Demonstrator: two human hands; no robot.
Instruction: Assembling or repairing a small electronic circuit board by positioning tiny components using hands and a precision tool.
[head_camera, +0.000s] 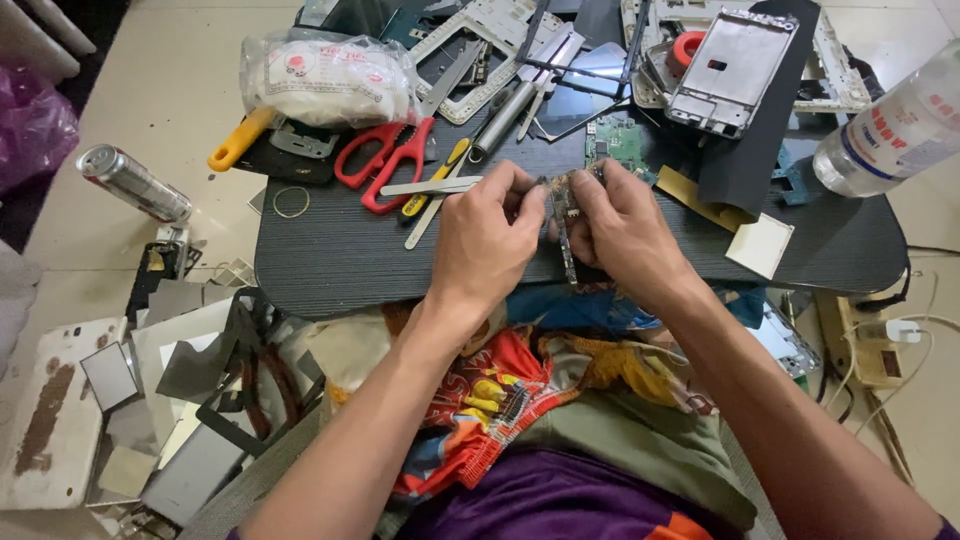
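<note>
My left hand (488, 235) and my right hand (622, 222) meet over the front of a small black table (330, 255). Both pinch a narrow dark circuit board (562, 215) held between their fingertips, its long edge pointing toward me. Just left of my left hand lie metal tweezers (430, 186), a yellow-handled tool (432, 180) and red-handled scissors (385, 160). A green circuit board (618, 140) lies just beyond my right hand.
Phone frames (728, 70) and screen parts crowd the table's back. A plastic bottle (895, 135) lies at the right, a white bag (330, 80) and yellow-handled tool (238, 140) at the left. A can (132, 183) and loose metal plates (190, 420) lie on the floor left; a power strip (880, 350) sits right.
</note>
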